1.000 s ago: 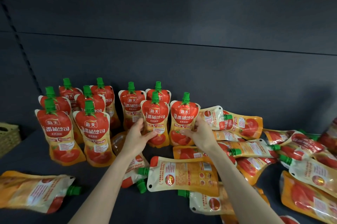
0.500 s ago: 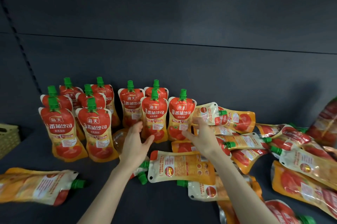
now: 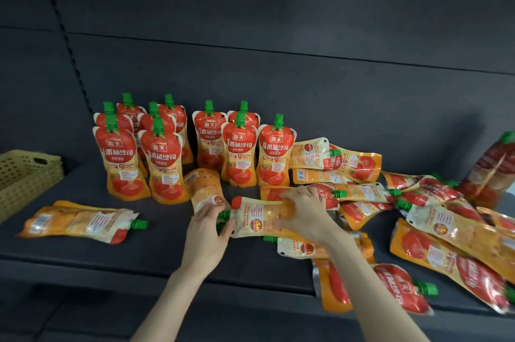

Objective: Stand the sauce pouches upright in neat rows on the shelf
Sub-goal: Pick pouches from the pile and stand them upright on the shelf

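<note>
Left hand (image 3: 207, 233) and right hand (image 3: 303, 213) reach forward; both grip one pouch (image 3: 259, 217).

Your single head camera looks forward and slightly down onto the shelf (image 3: 83, 258) from close by, facing its dark back wall (image 3: 278, 21), which fills the upper half of view.

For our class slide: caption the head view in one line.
The left hand and right hand grip a flat-lying sauce pouch before the upright rows.
</note>
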`<state>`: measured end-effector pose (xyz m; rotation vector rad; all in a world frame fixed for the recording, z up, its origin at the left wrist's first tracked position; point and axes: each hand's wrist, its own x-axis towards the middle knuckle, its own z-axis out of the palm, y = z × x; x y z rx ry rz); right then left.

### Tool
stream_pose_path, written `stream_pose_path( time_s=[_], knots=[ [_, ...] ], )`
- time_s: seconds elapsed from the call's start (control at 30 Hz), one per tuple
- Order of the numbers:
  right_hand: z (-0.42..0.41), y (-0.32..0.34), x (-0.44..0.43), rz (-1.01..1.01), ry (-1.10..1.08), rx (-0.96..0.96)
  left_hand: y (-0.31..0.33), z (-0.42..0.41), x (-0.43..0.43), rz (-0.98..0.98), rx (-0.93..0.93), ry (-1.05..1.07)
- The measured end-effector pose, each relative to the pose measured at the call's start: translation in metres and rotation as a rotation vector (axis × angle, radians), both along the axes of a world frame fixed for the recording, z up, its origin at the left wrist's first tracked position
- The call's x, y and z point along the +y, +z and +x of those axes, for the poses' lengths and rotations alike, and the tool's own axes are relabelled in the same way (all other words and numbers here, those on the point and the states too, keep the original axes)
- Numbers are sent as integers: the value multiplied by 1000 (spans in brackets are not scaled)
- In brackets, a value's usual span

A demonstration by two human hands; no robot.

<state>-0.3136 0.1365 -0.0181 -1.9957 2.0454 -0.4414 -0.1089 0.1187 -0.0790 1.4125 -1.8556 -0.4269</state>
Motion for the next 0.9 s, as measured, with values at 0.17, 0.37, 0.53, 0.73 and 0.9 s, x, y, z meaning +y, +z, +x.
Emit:
stream_pose_path(
  time_s=[0.17, 0.37, 0.53, 0.73, 0.9],
  knots=[
    [-8, 10, 12, -123, 14, 80, -1, 5, 9, 18, 86, -10],
    [-13, 15, 26, -221, -70, 8, -1, 12, 13, 97, -173, -65],
    [-9, 14, 30, -286, -107, -23, -6, 21, 26, -128, -382, -81],
    [0, 11, 34, -316, -110, -80, -2, 30, 20, -69, -371, -255],
    [6, 14, 43, -343, -187, -179, 7, 28, 17, -60, -345, -438]
  ],
)
